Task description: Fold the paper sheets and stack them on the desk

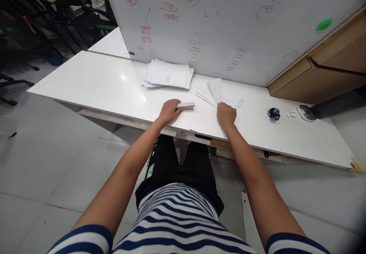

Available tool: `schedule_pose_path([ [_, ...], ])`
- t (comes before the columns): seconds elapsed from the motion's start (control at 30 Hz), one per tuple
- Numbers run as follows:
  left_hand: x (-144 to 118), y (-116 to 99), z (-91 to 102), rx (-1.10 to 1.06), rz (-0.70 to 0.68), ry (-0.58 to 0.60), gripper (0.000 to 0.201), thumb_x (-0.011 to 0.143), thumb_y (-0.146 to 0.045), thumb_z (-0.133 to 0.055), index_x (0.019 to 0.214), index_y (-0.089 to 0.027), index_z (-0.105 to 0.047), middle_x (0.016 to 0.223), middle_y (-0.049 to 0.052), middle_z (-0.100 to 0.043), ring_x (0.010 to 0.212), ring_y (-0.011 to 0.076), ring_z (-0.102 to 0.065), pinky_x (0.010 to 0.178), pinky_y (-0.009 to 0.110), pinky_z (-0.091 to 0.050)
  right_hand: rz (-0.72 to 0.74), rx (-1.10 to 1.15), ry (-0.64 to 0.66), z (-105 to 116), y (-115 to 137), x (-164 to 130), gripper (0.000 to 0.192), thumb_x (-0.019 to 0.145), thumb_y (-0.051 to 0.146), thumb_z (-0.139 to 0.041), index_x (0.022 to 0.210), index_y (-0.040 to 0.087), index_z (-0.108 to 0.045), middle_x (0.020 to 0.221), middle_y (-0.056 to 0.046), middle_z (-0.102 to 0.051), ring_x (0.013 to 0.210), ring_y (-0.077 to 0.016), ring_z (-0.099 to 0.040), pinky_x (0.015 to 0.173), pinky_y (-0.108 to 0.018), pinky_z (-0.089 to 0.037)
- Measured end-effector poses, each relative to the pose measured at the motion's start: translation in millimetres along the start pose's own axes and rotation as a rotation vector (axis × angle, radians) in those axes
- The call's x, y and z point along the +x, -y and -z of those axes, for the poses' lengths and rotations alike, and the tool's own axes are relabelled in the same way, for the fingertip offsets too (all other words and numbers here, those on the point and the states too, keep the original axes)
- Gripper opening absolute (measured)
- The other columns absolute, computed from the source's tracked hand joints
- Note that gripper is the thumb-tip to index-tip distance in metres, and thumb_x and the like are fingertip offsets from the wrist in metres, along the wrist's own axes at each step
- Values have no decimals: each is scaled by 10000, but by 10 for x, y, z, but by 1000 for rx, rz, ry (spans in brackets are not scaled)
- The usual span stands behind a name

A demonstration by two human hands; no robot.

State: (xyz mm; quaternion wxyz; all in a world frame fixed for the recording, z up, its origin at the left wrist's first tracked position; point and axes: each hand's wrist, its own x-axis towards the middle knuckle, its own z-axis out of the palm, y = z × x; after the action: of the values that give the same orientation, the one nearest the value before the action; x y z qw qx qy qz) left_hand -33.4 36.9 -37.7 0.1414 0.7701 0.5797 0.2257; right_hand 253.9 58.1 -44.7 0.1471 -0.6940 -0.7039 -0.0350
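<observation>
1. Table [94,82]: long, flat, glossy white top, with glare spots. A whiteboard [228,29] stands upright along its far edge, smooth white, covered in red scrawl, with a green magnet [324,24] near the upper right.
2. Stapler [185,105]: small, slim, elongated, beige/grey body with a matte look. It lies flat near the table's front edge.
3. Left hand [169,111]: palm down on the table, fingers curled around the stapler's left end and closed on it. The rest of the stapler sticks out to the right of the fist.
4. Sheets [219,94]: a few thin white paper sheets, fanned out, one with a pale blue edge. They lie just beyond the right hand, right of the stapler and apart from it.
5. Right hand [226,116]: knuckles up, fingertips pinching the near edge of the sheets. One sheet is lifted off the fan.
6. Arms: both are bare and stretched forward from striped sleeves, roughly parallel, wrists at the table's front edge.
7. Stack [168,74]: a loose, uneven pile of white paper lies flat against the whiteboard's foot, behind the left hand and well apart from it.
8. Far right of the table: a small dark blue lump [273,113], then a white oval item with a grey middle [305,112]. I can't tell what either is.
</observation>
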Motion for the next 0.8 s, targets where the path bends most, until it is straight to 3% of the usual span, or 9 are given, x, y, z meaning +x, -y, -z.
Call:
schedule_pose_path([
  [0.13, 6, 1, -2, 10, -9, -9, 343, 889, -381, -527, 1191, -221, -566, 1225, 76, -636, 1134, 274, -558, 977, 402, -426, -20, -33, 0, -1, 10, -9, 474, 993, 323, -211, 991, 114, -636, 880, -161, -685, 804, -259, -613, 747, -365, -378],
  [0.5, 12, 21, -13, 0, -14, -19, 332, 886, -387, -528, 1177, -233, -571, 1209, 69, -642, 1126, 271, -562, 957, 406, -435, 78, -136, 39, 21, 113, 163, 467, 894, 199, -277, 1276, 21, -477, 947, -205, -637, 891, -313, -592, 841, -464, -342],
  [0.67, 19, 17, -6, 5, -11, -12, 328, 889, -391, -521, 1170, -229, -570, 1199, 75, -641, 1109, 275, -565, 941, 403, -435, 144, -40, 35, -21, 106, 263, 450, 905, 249, -331, 1291, 79, -486, 1308, -241, -546, 1238, -363, -451, 991, -528, -286],
  [0.8, 22, 0, 11, 22, 2, 9, 309, 884, -380, -533, 1153, -234, -575, 1172, 72, -646, 1086, 274, -568, 925, 397, -436, 101, 59, 90, -103, -5, 350, 517, 954, 418, -329, 1353, 113, -445, 1396, -226, -499, 1311, -358, -395, 1024, -555, -279],
])
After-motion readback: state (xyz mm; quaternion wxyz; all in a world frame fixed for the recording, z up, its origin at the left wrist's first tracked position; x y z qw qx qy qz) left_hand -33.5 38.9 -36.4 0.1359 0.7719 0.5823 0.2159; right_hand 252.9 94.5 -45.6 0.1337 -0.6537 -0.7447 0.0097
